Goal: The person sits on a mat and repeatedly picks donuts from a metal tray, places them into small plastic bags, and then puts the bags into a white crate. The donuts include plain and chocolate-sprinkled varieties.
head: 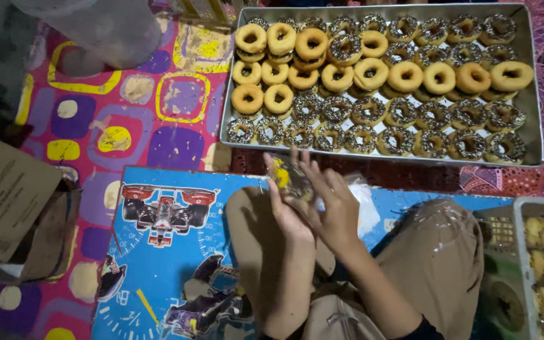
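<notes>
Head camera, looking down at a person seated on the floor. At the centre, the left hand (288, 204) and the right hand (332, 204) meet, fingers loosely curled around a doughnut (291, 179) in a clear plastic wrapper (354, 195). The doughnut sits between the two hands, gripped by both, and looks dark-topped, though blur hides the detail.

At one o'clock, just beyond the hands, lies a large metal tray (530, 132) packed with rows of doughnuts: plain golden ones (404, 75) piled along the middle and upper left, sprinkle-covered ones (398, 140) along the front and back rows.

At four o'clock, a pale plastic crate (519, 217) holds wrapped doughnuts. At eight o'clock, a blue mat printed with racing cars (165, 214) lies under the person's knees. At nine o'clock sits a cardboard box (7, 201) on a pink patterned floor covering (127, 119).
</notes>
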